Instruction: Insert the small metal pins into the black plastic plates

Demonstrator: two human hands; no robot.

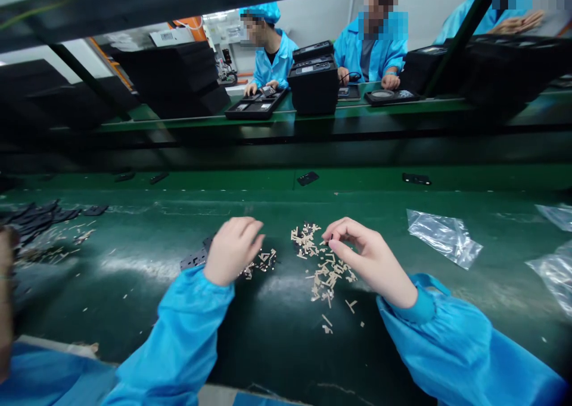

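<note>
Clear plastic bag seen right of the black box stack; black trays just left of it, dark flat parts far left. Seated co-workers behind it.

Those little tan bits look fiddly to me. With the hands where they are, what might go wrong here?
The right hand pinches at the edge of a loose pile of tan pieces; a sleeve brushing it might scatter them further, and strays already lie nearby. The left hand rests on a dark flat part with more pieces beside it, so shifting it might push those off. Any that reach the clear plastic bag may be hard to spot.
</note>
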